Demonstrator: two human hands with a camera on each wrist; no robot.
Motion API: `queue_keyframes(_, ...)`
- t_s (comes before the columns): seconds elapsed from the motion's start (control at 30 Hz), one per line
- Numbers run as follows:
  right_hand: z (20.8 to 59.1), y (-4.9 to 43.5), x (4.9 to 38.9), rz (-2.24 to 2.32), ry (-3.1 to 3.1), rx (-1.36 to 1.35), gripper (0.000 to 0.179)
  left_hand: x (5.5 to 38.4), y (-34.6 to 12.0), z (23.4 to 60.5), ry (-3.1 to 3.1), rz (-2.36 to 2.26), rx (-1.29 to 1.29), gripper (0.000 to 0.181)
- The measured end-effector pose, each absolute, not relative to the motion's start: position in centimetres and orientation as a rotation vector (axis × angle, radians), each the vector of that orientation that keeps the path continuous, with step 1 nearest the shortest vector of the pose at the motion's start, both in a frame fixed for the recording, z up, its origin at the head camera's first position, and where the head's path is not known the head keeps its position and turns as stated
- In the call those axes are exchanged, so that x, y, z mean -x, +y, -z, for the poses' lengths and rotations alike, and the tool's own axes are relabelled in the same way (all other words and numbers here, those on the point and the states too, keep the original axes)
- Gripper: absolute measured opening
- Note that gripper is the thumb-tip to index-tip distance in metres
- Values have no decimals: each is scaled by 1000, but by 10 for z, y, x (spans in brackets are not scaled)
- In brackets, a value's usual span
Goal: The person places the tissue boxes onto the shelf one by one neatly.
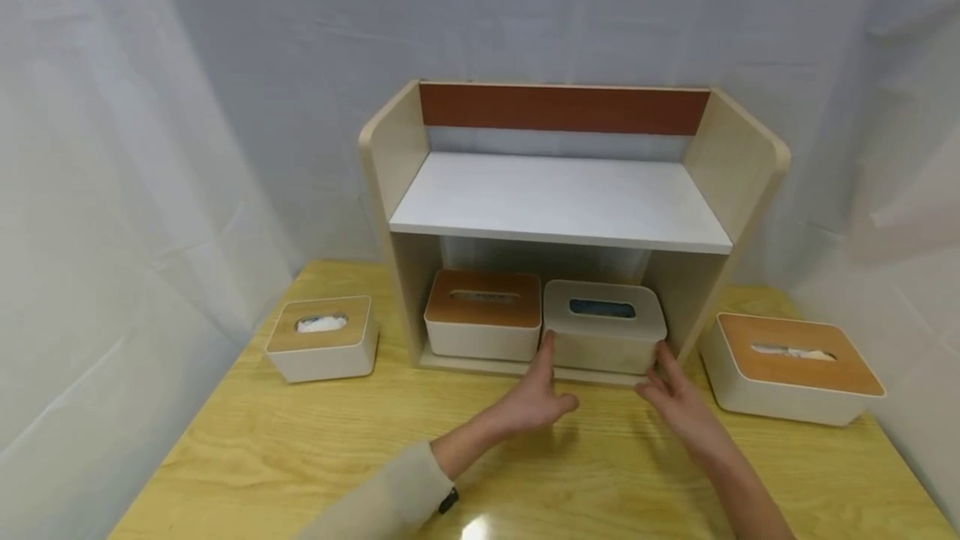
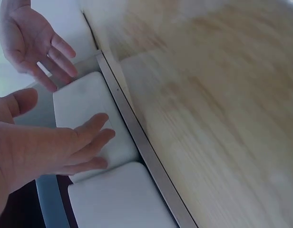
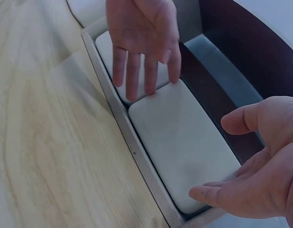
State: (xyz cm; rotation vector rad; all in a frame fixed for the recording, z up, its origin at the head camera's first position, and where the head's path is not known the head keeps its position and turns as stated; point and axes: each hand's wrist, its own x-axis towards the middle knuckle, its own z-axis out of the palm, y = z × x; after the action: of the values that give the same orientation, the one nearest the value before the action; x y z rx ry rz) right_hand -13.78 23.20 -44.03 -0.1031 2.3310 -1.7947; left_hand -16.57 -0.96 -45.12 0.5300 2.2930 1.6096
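Observation:
A tissue box with a beige lid (image 1: 558, 311) sits on the right of the shelf unit's lower level. Beside it stands a tissue box with a brown wood-look lid (image 1: 483, 340). My left hand (image 1: 534, 397) has its fingertips at the beige box's left front corner, near the gap between the two boxes. At the opposite front corner is my right hand (image 1: 684, 408), its fingers extended along that side. Both hands look relaxed in the wrist views, with the beige box's smooth front (image 3: 180, 137) between them. Neither hand's fingers curl round it.
The shelf unit (image 1: 562, 198) has side panels, a white upper shelf and a brown back strip. A smaller tissue box (image 1: 322, 361) stands left of it on the wooden table (image 1: 300, 440). Another wood-lidded tissue box (image 1: 795, 398) stands to the right. White sheeting (image 1: 300, 90) hangs behind.

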Motion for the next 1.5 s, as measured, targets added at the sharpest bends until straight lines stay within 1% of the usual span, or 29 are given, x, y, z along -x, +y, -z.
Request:
queue_keyframes(0.17,439,236,135,1777,2347,130,84,166,-21,449,2249,-1601,-599,102)
queue_keyframes(0.33,437,232,130,1743,2413,127,82,162,-34,445,2262,-1465,-600,101)
queue_keyframes(0.57,436,222,126,1676,2535,217,73,149,-54,439,2297,-1308,-720,102)
queue_keyframes(0.67,437,216,127,1573,2644,276,75,140,-68,435,2319,-1240,-769,102)
queue_keyframes(0.83,441,207,126,1373,2819,398,78,126,-93,430,2416,-1100,-777,102)
queue_keyframes(1.23,450,158,116,1021,2928,618,78,95,-157,425,2554,-939,-701,95)
queue_keyframes(1.5,441,116,113,1001,2842,749,79,87,-202,413,2653,-921,-646,93)
